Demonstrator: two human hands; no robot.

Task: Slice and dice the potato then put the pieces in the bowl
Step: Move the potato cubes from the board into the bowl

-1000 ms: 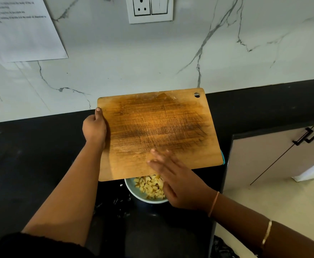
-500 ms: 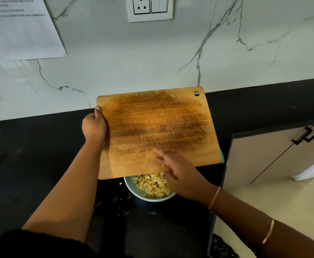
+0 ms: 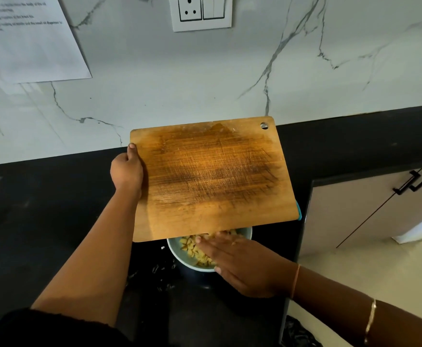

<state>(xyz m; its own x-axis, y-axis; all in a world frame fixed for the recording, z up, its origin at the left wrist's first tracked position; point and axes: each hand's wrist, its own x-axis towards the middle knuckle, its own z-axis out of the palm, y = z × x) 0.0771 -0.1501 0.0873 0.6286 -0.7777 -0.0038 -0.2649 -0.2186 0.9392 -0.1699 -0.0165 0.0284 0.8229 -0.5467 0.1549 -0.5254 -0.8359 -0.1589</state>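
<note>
**Holding board over bowl**

Above the black counter (image 3: 42,209), the cutting board (image 3: 210,176) is gripped at its left edge by the left hand (image 3: 126,170), thumb on top. Beneath its near edge the pale bowl (image 3: 177,254) is partly covered. Over it the right hand (image 3: 242,261) is spread flat, fingers straight. Diced potato pieces (image 3: 192,246) are piled inside.
</note>
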